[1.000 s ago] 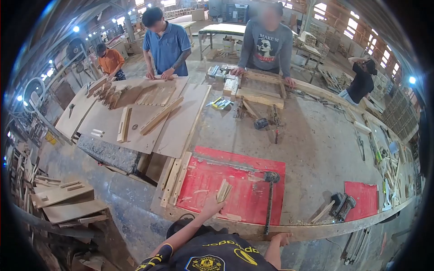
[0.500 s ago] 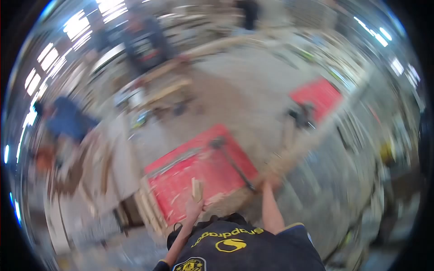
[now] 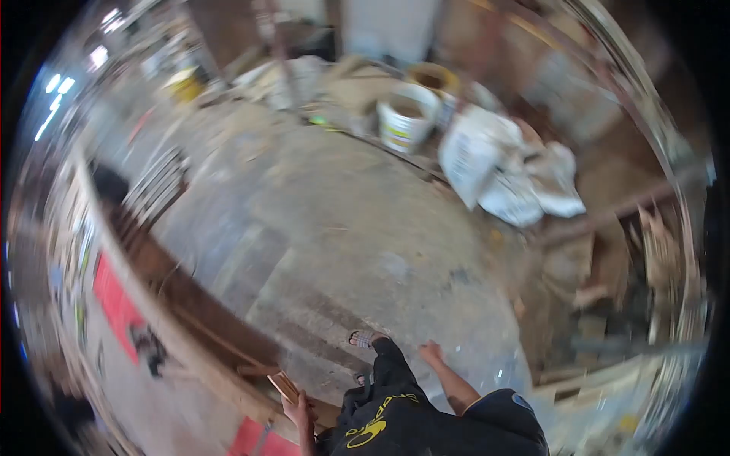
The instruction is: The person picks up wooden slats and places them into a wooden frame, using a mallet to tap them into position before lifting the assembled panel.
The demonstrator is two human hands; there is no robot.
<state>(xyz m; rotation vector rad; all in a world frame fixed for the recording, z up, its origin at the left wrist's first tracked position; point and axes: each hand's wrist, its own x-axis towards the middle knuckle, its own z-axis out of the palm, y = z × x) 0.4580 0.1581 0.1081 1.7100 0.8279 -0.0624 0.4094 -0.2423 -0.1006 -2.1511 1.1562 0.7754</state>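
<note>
My left hand (image 3: pixel 301 413) is closed around a short bundle of wood pieces (image 3: pixel 284 387), which stick up past the fingers beside the edge of the wooden workbench (image 3: pixel 220 391). My right hand (image 3: pixel 431 352) hangs over the concrete floor, away from any object. Its fingers look curled in, with nothing visible in them, though the hand is small and slightly blurred. Part of a red board (image 3: pixel 262 438) on the bench shows just left of my left forearm.
A white bucket (image 3: pixel 407 118) and white sacks (image 3: pixel 506 163) stand ahead along the wall. Wood scraps (image 3: pixel 601 304) are piled at the right. A slatted wooden piece (image 3: pixel 157 186) leans by the bench at the left. My sandalled foot (image 3: pixel 367 338) is on the concrete floor (image 3: pixel 327 228).
My view has swung right, from the bench with its red boards to the open floor and buckets. The wood pieces stay in my left hand; my right hand has come off the bench edge.
</note>
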